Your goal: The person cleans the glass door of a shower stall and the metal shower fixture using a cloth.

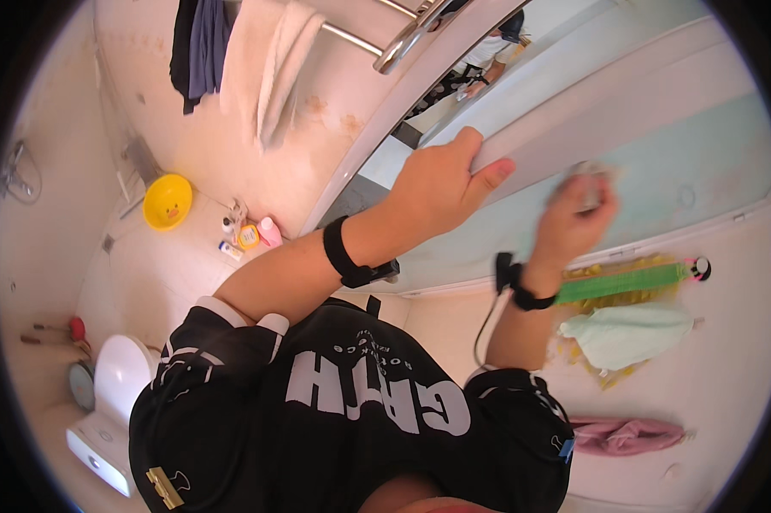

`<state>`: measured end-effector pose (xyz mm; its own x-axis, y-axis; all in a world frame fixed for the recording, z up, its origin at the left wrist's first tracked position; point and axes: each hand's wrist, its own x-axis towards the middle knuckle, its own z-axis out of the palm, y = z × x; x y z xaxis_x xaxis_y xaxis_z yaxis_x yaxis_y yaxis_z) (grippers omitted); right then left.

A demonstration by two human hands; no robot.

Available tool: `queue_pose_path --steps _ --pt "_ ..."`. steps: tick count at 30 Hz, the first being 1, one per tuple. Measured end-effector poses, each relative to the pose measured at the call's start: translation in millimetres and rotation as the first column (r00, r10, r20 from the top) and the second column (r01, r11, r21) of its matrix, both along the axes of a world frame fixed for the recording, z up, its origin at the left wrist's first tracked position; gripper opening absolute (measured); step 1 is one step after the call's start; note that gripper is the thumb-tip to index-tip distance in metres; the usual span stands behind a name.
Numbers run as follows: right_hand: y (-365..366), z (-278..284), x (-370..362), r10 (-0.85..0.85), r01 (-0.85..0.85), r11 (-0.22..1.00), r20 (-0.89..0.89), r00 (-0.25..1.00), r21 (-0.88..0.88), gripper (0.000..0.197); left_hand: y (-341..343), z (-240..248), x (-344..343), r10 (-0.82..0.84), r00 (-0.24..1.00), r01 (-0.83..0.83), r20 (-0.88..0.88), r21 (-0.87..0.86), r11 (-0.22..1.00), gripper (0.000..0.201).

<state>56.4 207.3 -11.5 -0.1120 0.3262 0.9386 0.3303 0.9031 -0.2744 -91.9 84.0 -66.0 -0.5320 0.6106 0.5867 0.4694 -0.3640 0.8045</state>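
Note:
My left hand (444,181) grips the edge of a pale frame (544,141), its thumb on the near side and the other fingers mostly hidden behind. To the right, in front of a pale green frosted panel (659,162), my right hand (576,214) is closed around a small whitish wad (589,190). Motion blurs that hand and the wad, so I cannot tell the wad's material or whether it touches the panel. Left of the frame, a mirror (475,64) reflects a person.
A beige towel (266,73) and dark clothes (202,56) hang beside a metal rail (351,38). At left are a yellow basin (167,203), several bottles (249,237) and a white toilet (122,372). A mint cloth (629,333) and pink cloth (629,435) hang at right.

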Motion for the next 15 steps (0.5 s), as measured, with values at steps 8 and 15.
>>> queue_pose_path --steps 8,15 --pt "-89 -87 17 -0.072 0.052 0.936 -0.043 0.996 -0.348 0.026 -13 26 23 -0.374 0.927 0.364 -0.027 -0.174 0.915 0.042" --pt "-98 107 7 -0.274 0.273 0.962 0.03 0.961 0.024 0.029 -11 -5 36 -0.469 0.865 0.438 -0.18 -0.184 0.88 0.041"
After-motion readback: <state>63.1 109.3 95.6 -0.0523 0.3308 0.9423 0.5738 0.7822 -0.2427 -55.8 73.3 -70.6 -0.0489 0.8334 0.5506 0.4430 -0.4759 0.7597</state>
